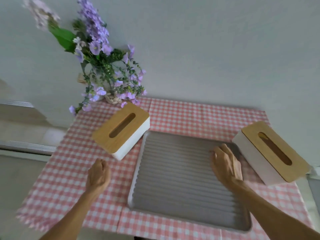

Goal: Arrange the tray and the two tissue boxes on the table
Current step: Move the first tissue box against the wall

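A grey ribbed tray [176, 179] with a pale rim lies in the middle of the table. One white tissue box with a wooden slotted lid [121, 129] rests at the tray's far left corner, touching it. The other tissue box [270, 151] stands to the tray's right, near the table's edge. My left hand [97, 175] hovers left of the tray with its fingers curled shut, holding nothing. My right hand [225, 163] is over the tray's right side, fingers apart, just left of the right box.
A pink and white checked cloth [199, 113] covers the table. A vase of purple flowers [107, 73] stands at the far left corner against the white wall. The table ends close behind the right box.
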